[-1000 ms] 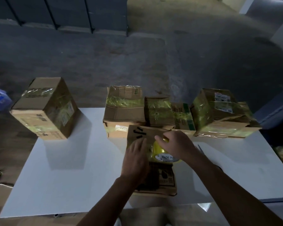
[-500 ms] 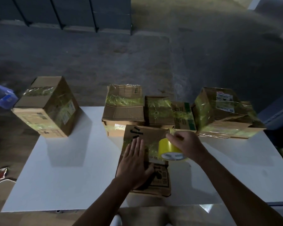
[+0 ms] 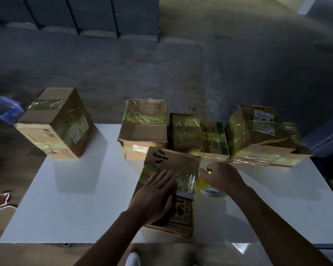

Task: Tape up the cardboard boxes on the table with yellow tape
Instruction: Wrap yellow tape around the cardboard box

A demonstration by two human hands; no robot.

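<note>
A flat cardboard box (image 3: 173,164) with black markings lies at the front middle of the white table (image 3: 75,208). A band of yellow tape (image 3: 185,179) crosses its top. My left hand (image 3: 154,196) presses flat on the box with straight fingers. My right hand (image 3: 221,176) grips the yellow tape roll (image 3: 210,190) just off the box's right edge, low by the table. Most of the roll is hidden under the hand.
Taped boxes stand behind: a large one (image 3: 54,123) at the far left, a row of several (image 3: 144,129) across the back, the biggest (image 3: 261,135) at the right. A blue bin (image 3: 4,110) sits on the floor left. Cable and a packet (image 3: 3,198) lie below left.
My right hand has carried the roll from the box top rightward and down past its right edge, laying tape across. My left hand slid slightly forward, staying flat on the box.
</note>
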